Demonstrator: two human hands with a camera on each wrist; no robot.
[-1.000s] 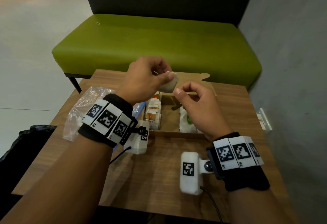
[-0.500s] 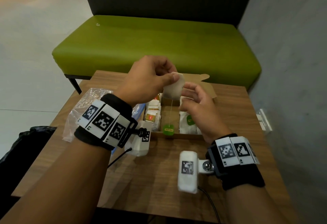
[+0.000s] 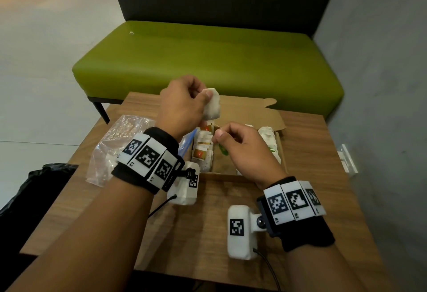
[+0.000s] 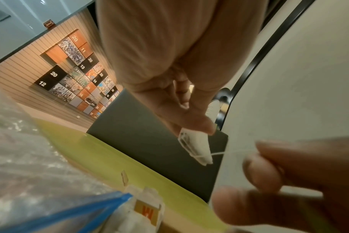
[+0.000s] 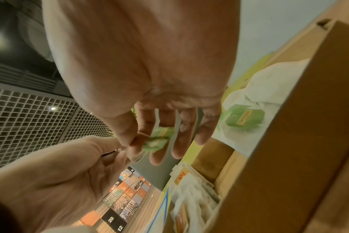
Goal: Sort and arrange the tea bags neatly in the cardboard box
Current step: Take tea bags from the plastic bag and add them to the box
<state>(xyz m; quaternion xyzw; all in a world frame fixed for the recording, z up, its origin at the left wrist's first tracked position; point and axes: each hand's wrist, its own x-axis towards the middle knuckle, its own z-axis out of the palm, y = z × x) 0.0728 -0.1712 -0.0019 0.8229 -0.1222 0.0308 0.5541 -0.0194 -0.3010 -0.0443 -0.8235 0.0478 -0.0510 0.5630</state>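
Observation:
My left hand pinches a white tea bag above the far left of the open cardboard box. Its thin string runs to my right hand, which pinches it between thumb and forefinger. The green tag dangles just under that pinch. The left wrist view shows the tea bag held by my fingertips. The right wrist view shows the green tag crumpled at my right hand. Red-tagged tea bags fill the box's left row, green-tagged ones its right row.
The box stands on a small wooden table. A clear plastic bag lies left of it. A green bench is beyond, a grey wall to the right, a black bag on the floor at left.
The hands have drawn apart: my left hand lifted the tea bag a little, my right hand moved down and back along the string. The tag, which hung low over the box, is now at my fingers.

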